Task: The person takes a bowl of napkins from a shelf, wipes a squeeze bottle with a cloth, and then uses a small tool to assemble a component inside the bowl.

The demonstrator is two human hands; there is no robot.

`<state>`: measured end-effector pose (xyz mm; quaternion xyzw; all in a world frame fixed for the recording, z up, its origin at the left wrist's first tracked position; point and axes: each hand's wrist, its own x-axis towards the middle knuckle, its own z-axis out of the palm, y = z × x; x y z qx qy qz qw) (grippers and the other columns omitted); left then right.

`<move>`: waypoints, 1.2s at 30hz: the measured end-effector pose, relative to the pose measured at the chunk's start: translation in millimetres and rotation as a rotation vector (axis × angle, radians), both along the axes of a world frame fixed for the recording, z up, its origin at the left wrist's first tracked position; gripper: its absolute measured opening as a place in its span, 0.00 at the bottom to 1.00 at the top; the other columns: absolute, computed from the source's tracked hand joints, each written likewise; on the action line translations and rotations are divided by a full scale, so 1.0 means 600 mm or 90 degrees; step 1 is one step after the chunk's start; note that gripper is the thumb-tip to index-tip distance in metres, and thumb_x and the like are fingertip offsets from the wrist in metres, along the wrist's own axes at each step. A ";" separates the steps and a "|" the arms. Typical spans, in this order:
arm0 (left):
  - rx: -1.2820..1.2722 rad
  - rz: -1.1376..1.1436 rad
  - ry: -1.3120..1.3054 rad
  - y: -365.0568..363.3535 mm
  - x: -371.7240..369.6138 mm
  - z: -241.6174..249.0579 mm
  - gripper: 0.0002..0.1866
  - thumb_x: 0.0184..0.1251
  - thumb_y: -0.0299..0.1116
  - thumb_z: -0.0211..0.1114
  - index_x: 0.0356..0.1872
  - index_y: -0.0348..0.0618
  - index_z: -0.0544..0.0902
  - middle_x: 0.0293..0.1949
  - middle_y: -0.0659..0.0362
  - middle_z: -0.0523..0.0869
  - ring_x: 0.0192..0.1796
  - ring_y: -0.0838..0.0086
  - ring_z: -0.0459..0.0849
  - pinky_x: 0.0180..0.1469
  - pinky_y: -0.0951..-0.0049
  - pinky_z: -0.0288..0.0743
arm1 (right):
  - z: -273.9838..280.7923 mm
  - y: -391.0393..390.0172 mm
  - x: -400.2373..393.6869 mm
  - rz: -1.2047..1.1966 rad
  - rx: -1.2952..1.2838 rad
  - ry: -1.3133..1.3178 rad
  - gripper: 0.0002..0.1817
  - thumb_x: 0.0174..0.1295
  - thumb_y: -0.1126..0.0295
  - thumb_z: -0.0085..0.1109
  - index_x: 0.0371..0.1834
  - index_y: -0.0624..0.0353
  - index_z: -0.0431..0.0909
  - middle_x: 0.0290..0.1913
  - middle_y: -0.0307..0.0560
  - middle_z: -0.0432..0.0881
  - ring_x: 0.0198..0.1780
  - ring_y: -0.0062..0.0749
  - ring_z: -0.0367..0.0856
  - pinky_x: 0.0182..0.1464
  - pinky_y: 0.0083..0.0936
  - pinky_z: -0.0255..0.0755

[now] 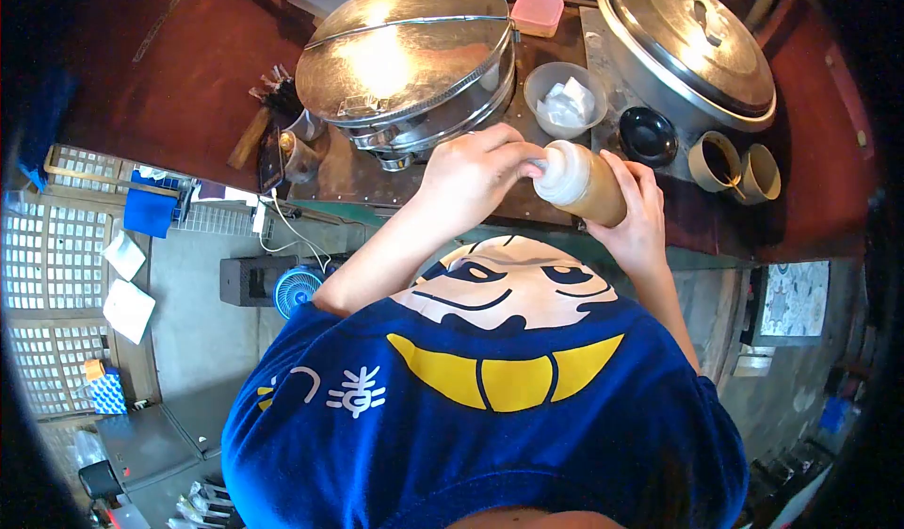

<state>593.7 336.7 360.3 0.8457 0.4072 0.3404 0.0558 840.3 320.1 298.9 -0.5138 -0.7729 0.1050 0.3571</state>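
Observation:
In front of my chest a squeeze bottle (pixel 591 188) with a whitish cap and tan contents lies tilted on its side, held up by both hands. My right hand (pixel 638 216) is wrapped around the bottle's body. At the cap end, the fingers of my left hand (pixel 477 173) are pinched together on the nozzle, most of which they hide. Just beyond the bottle stands a translucent bowl (pixel 535 93) with white pieces inside, and a small black dish (pixel 648 136) sits to its right.
A large round lidded metal pot (pixel 405 44) stands at the back left, and a big lidded basin (pixel 650 54) at the back right. Two cups (pixel 761 171) are at the counter's right. A pink container (pixel 537 13) stands behind. A blue fan (pixel 299 291) is lower left.

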 end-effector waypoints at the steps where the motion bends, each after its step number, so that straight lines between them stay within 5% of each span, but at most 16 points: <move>1: -0.015 -0.002 0.032 0.000 0.001 -0.003 0.13 0.54 0.31 0.71 0.42 0.49 0.86 0.34 0.59 0.84 0.34 0.65 0.85 0.35 0.70 0.79 | -0.001 -0.001 0.001 0.001 -0.001 0.002 0.49 0.30 0.75 0.76 0.66 0.41 0.70 0.55 0.48 0.72 0.57 0.47 0.72 0.60 0.43 0.66; 8: -0.121 -0.079 0.080 0.001 -0.009 0.014 0.14 0.59 0.28 0.68 0.48 0.48 0.84 0.38 0.57 0.81 0.38 0.63 0.84 0.39 0.68 0.79 | 0.002 -0.004 0.020 0.000 -0.017 -0.037 0.50 0.30 0.74 0.76 0.66 0.39 0.69 0.55 0.46 0.72 0.58 0.45 0.72 0.62 0.42 0.64; 17: -0.163 -0.041 0.036 -0.002 -0.007 0.029 0.09 0.53 0.26 0.72 0.36 0.42 0.83 0.36 0.57 0.82 0.37 0.64 0.85 0.38 0.69 0.80 | 0.004 -0.012 0.025 0.008 -0.013 -0.037 0.51 0.29 0.75 0.76 0.67 0.39 0.69 0.55 0.46 0.72 0.58 0.44 0.72 0.63 0.41 0.63; 26: -0.041 -0.095 0.064 -0.005 0.009 0.012 0.09 0.53 0.25 0.71 0.36 0.42 0.83 0.38 0.58 0.82 0.38 0.64 0.85 0.39 0.68 0.81 | 0.011 -0.012 0.025 0.027 -0.010 -0.034 0.50 0.30 0.75 0.75 0.66 0.40 0.70 0.54 0.45 0.72 0.59 0.43 0.72 0.63 0.42 0.63; 36: -0.079 -0.114 0.067 -0.005 0.001 0.032 0.10 0.53 0.27 0.70 0.38 0.41 0.83 0.39 0.55 0.81 0.37 0.61 0.85 0.40 0.66 0.81 | 0.007 -0.014 0.028 0.020 -0.015 -0.026 0.49 0.30 0.74 0.75 0.66 0.39 0.70 0.54 0.45 0.72 0.59 0.42 0.72 0.62 0.41 0.63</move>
